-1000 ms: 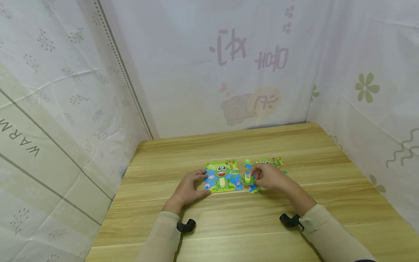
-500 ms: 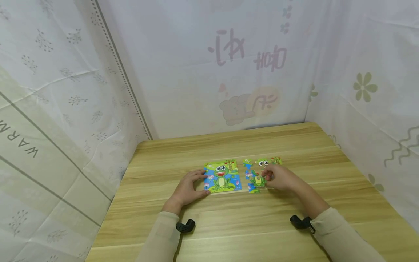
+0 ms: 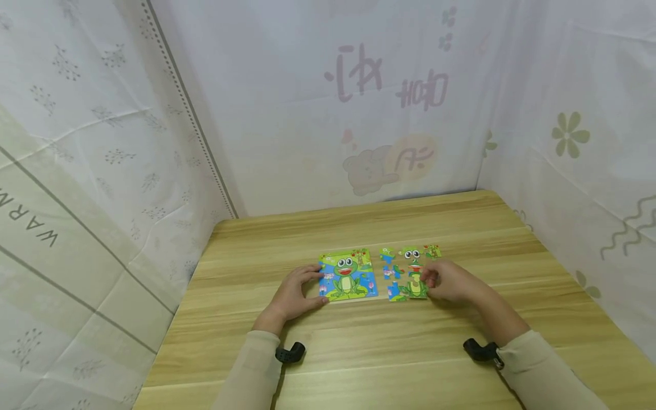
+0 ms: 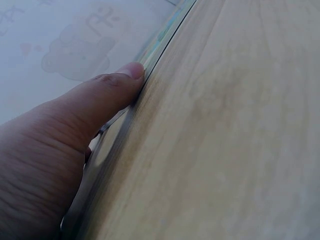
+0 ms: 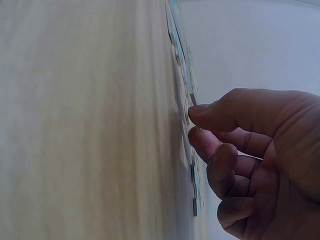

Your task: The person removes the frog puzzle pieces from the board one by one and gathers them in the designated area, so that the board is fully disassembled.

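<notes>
On the table lies a square picture board (image 3: pixel 347 274) showing a green frog. My left hand (image 3: pixel 292 293) rests at its left side, fingertips touching the edge and thumb at the near corner. In the left wrist view the thumb (image 4: pixel 112 90) lies straight against the board's edge. My right hand (image 3: pixel 452 282) pinches a jigsaw piece (image 3: pixel 417 288) with the frog's belly between thumb and fingers. The piece sits low, right of the lower-left piece (image 3: pixel 396 292). In the right wrist view, my right hand (image 5: pixel 255 150) keeps its other fingers curled; its piece shows edge-on.
Several loose jigsaw pieces lie right of the board: an eyes piece (image 3: pixel 412 254), a top-right piece with red fruit (image 3: pixel 433 251), a top-left piece (image 3: pixel 387 254) and a flower piece (image 3: pixel 392 272). Patterned cloth (image 3: pixel 287 114) hangs behind the wooden table (image 3: pixel 359 353).
My right hand has carried the frog-belly piece rightward, from beside the board to below the frog's mouth. The left hand and the board have stayed in place.
</notes>
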Available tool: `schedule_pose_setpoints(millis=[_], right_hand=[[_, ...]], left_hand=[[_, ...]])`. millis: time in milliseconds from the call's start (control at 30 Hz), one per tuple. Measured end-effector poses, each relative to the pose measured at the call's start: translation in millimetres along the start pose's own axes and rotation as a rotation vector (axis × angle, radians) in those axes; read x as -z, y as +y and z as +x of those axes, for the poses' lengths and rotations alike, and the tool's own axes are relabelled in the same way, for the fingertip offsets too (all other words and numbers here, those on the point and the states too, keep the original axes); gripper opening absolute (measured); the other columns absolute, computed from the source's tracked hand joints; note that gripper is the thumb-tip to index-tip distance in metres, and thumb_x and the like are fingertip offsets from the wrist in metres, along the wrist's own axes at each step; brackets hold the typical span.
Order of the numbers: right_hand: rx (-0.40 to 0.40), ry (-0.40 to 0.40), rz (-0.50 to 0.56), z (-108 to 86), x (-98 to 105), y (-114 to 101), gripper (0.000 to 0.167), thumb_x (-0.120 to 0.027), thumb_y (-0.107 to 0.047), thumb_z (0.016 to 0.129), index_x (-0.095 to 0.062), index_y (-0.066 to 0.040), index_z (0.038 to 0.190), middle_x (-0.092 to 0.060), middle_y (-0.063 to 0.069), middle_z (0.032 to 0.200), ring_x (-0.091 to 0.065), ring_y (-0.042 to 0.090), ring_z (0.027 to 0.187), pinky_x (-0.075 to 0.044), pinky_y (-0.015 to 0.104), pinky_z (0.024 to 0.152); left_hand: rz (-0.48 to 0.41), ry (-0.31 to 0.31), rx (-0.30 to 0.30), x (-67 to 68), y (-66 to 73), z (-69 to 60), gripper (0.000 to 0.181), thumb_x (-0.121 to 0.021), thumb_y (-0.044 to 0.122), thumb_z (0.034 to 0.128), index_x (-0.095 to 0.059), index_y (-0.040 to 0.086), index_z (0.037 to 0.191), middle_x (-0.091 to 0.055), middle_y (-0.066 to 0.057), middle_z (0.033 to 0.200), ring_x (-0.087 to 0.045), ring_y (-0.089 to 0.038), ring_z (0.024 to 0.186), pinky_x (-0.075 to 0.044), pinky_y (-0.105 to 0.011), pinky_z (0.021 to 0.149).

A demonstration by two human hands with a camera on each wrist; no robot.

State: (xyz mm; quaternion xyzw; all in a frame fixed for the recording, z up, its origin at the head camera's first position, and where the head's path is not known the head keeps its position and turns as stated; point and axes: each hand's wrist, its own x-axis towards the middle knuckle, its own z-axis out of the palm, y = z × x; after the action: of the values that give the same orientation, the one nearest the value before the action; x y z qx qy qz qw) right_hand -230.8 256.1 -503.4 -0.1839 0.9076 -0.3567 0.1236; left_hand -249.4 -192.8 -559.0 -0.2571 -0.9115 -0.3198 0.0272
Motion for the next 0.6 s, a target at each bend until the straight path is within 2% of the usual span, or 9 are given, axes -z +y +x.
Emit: schedule_pose_setpoints(millis=[600], right_hand=[[0.025,-0.016,0.001,-7.1,3,13,0.025,-0.071,0.009,0.082,-0.069,-0.007,0.100,-0.060,0.002,0.084,-0.056,0.020,0.079,-0.048,0.026,0.061]], left_hand=[[-0.004,0.007,-0.005,-0.4,0.0,-0.7,0.068,-0.085,0.055,0.0843,-0.068,0.020,0.140,-0.050,0.003,0.158,-0.041,-0.022,0.149,-0.033,-0.053,0.122]])
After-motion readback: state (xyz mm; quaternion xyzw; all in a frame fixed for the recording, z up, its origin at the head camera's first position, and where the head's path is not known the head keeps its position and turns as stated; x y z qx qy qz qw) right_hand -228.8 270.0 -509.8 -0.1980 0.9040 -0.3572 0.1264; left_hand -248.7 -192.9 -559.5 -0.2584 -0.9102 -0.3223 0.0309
